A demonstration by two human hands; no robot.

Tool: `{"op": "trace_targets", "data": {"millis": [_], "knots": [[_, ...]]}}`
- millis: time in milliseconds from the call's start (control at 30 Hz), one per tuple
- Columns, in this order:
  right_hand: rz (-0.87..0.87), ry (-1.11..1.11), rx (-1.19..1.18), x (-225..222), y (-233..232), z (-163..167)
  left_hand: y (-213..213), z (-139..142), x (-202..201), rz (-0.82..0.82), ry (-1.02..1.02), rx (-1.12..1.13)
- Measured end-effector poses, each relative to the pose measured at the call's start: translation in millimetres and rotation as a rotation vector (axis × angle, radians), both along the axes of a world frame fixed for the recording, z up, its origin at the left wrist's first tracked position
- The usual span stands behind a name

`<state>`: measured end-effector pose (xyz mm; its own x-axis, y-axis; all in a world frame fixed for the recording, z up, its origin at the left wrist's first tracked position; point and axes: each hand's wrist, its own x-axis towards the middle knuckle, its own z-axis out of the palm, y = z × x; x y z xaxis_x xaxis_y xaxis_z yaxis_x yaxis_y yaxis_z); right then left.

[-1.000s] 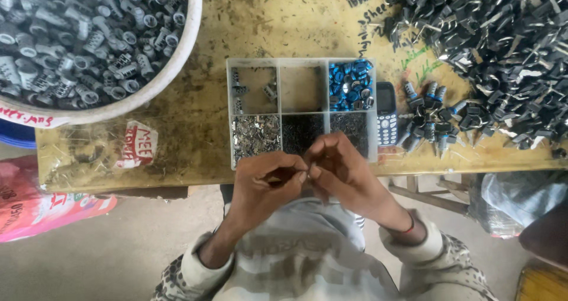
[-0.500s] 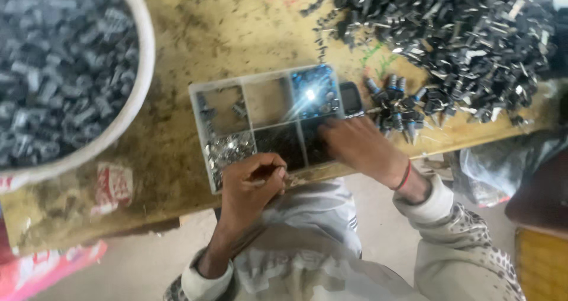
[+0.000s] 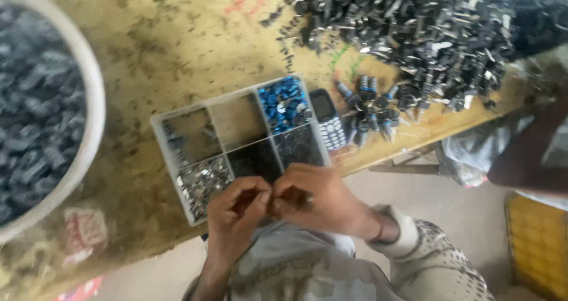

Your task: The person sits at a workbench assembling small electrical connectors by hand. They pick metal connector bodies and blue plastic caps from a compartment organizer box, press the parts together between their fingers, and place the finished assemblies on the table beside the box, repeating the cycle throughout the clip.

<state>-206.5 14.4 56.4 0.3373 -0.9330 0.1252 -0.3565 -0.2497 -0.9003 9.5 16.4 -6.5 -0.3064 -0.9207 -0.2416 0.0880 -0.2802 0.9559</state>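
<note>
My left hand (image 3: 235,215) and my right hand (image 3: 316,200) meet fingertip to fingertip just below the front edge of a clear compartment box (image 3: 171,159). Together they pinch a small dark part (image 3: 271,205); its shape is too small and blurred to tell. The box holds blue pieces (image 3: 284,102) at its back right, shiny silver pieces (image 3: 204,179) at its front left and dark bits in other cells. The box rests on a worn yellowish wooden table (image 3: 177,46).
A large white basin (image 3: 89,141) of grey parts fills the left. A big heap of black and silver parts (image 3: 426,34) covers the back right, with a small cluster (image 3: 370,108) nearer. A keypad phone (image 3: 328,120) lies beside the box. A yellow crate (image 3: 535,248) stands at the lower right.
My right hand came back from the box's right cells to meet my left hand. The view shifted, so box and table now sit further left and tilted.
</note>
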Motion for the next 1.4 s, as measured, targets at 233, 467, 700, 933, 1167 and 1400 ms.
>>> {"op": "trace_targets", "data": {"millis": [233, 467, 700, 933, 1167, 1400], "knots": [[-0.093, -0.041, 0.076, 7, 21, 9, 2, -16, 15, -0.099, 0.094, 0.027], [-0.095, -0.175, 0.176, 11, 27, 4, 17, -22, 13, 0.046, 0.159, -0.050], [-0.072, -0.151, -0.077, 21, 26, -17, 15, -1, 4, 0.131, 0.248, -0.024], [0.170, -0.120, -0.131, 9, 12, -24, -1, 16, 23, -0.130, -0.194, -0.061], [0.085, 0.072, 0.043, 3, -48, 4, -24, -6, 15, -0.190, 0.167, 0.130], [0.101, 0.564, -0.476, 68, -133, -23, -20, -11, 19, -0.237, 0.320, 0.083]]}}
